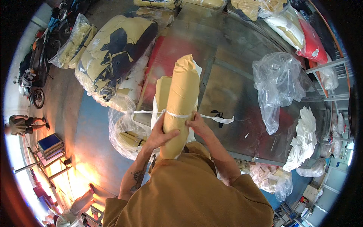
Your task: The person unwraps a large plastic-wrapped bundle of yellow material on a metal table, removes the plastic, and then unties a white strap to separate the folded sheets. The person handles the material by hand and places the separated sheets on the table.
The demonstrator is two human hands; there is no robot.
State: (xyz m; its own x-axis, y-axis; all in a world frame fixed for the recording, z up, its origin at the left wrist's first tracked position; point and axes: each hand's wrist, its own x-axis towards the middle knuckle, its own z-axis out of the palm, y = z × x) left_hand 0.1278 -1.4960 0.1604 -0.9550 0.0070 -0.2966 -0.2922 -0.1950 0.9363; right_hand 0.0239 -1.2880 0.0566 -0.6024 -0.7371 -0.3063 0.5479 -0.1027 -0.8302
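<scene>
A thick roll of tan fabric (184,93) stands tilted on the table edge, close against my body. A white cloth strip (181,115) runs around its middle, with loose ends reaching out to both sides. My left hand (163,133) wraps the roll's left side just below the strip, thumb across the front. At the right side, my right hand (198,123) pinches the strip against the roll. Behind the roll, another folded tan bundle (162,90) shows with white material around it. Whether the strip is knotted cannot be seen.
The glass-topped table (227,82) bears a clear plastic bag (278,82), crumpled white material (303,139) and a small black strip (217,117). A large wrapped bundle (119,54) and a plastic-covered bundle (130,136) lie to the left. Two people (24,124) and motorcycles (38,62) are farther left.
</scene>
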